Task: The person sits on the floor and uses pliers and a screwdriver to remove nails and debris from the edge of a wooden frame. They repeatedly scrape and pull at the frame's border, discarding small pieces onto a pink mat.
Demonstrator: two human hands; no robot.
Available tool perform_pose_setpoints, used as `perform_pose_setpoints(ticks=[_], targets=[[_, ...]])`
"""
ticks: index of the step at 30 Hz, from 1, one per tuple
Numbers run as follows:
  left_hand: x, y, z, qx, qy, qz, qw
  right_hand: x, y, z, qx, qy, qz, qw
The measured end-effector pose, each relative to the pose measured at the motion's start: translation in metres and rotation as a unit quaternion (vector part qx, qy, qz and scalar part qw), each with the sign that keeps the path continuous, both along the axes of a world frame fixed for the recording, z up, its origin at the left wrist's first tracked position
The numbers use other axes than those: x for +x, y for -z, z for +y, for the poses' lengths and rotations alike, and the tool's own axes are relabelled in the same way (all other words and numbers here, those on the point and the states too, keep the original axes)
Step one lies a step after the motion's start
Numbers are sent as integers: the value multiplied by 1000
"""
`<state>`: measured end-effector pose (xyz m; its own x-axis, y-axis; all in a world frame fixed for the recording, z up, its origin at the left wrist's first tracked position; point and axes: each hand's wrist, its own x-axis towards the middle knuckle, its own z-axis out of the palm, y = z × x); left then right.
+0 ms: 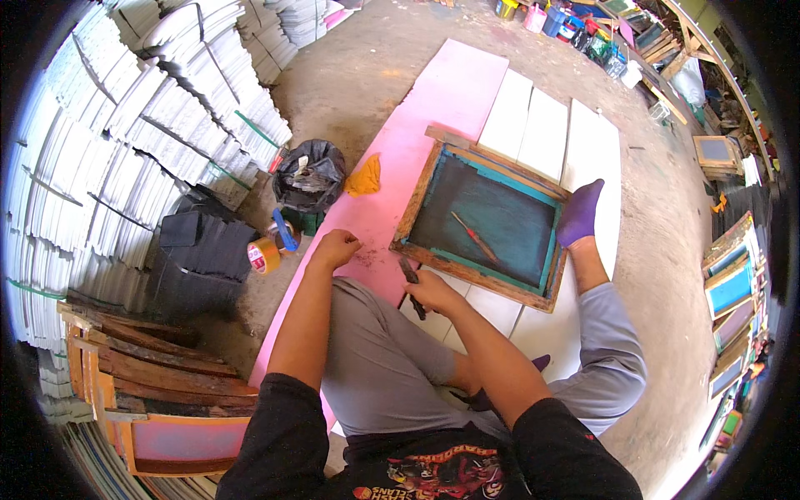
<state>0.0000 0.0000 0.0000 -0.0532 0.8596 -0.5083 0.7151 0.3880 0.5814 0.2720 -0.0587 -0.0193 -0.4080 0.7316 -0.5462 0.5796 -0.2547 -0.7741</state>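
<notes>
A wooden screen-printing frame (544,296) with a teal border and dark mesh lies on the boards before me. On its mesh rests a thin, red-handled tool like a screwdriver (477,238). My right hand (435,292) is wrapped round a dark, pliers-like hand tool (408,270) beside the frame's near left corner; its exact kind is unclear. My left hand (337,249) hovers over the pink board (450,92), left of the frame, its fingers pinched together. Whatever they hold, if anything, is too small to see. Dark crumbs (367,260) are scattered near that hand.
My purple-socked foot (581,212) presses by the frame's right edge. Left of the pink board are an orange cloth (363,176), a black bag (309,174) and tape rolls (263,256). White stacks (92,167) rise at left; more frames (727,287) lean at right.
</notes>
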Motion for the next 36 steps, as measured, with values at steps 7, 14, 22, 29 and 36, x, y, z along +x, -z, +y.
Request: perform_pose_setpoints(ticks=[7,14,22,29,36], targets=[[37,-2,1,57,115,50,990,84,-10,-25,-130,75,0,989],[52,-15,4,8,175,94,980,99,-13,-14,-196,147,51,968],[47,-3,2,32,195,75,977,82,-60,-4,-68,76,-64,993],[52,-2,2,49,192,75,977,75,-33,-14,6,24,-217,976],[49,7,5,61,213,73,972,55,-19,-36,86,112,-261,955]])
